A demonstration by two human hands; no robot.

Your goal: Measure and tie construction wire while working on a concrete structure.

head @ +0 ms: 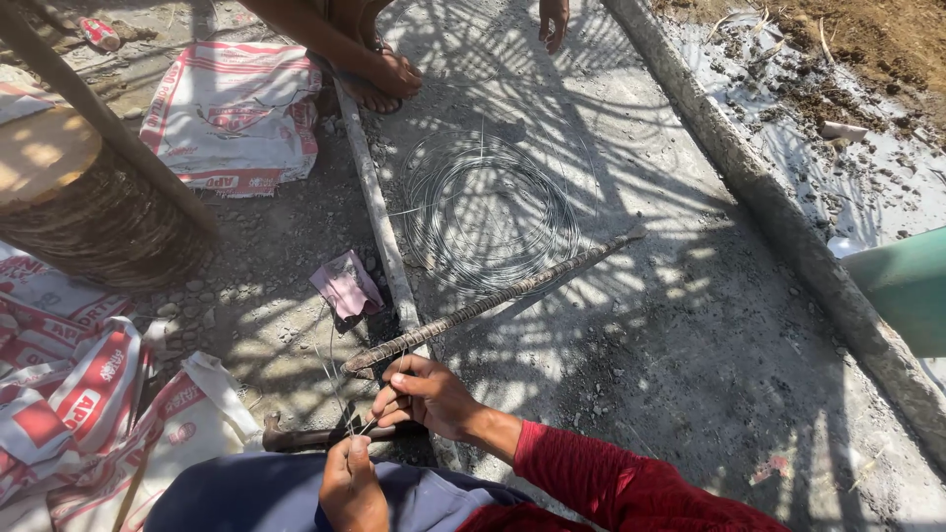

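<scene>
My right hand [426, 396], with a red sleeve behind it, pinches a bunch of thin wire strands [338, 392] close to the near end of a ribbed steel bar [493, 300]. My left hand [351, 489] rests over my lap just below and grips the lower end of the same strands. The bar lies on the ground, running diagonally away to the upper right. Beyond it lies a loose coil of thin wire [490, 212]. A rusty metal tool [301, 436] lies under my hands.
Another person's sandalled foot [386, 81] and hand [554, 20] are at the top. Printed cement sacks [235, 113] lie at left beside a round woven stump [79, 212]. A wooden strip [379, 212], a pink scrap [345, 284] and a concrete kerb [788, 232] are nearby.
</scene>
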